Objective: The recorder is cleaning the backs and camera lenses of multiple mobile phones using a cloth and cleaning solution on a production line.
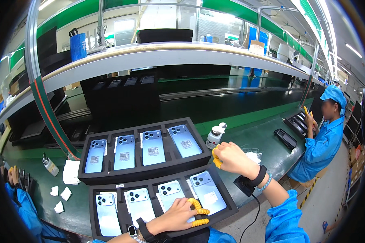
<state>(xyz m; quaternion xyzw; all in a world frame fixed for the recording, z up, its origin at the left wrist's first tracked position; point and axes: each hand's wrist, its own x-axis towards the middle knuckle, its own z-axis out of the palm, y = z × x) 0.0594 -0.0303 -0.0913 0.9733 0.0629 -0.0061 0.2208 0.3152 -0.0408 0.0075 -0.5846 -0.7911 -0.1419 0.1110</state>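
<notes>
Two black foam trays lie on the green bench, the far tray (121, 173) and the near tray (229, 201), each with several light-blue phones in its slots, camera side up. My left hand (177, 214), in yellow finger covers, lies over the lower part of a phone (170, 191) in the near tray. Its covered fingers and thumb are apart near the phone's right edge. Raised right of the trays, my right hand (236, 158) is closed, its yellow-covered fingers curled in. Whatever it holds, if anything, is hidden. Beyond it stands a white bottle (215, 137).
A black device (243, 185) with a cable is beside my right wrist. White cloths (71, 172), scraps (65, 193) and a small bottle (50, 166) lie left. A co-worker in blue (326, 137) works at the right; another person's blue sleeve (23, 210) shows left. A shelf (150, 56) spans above.
</notes>
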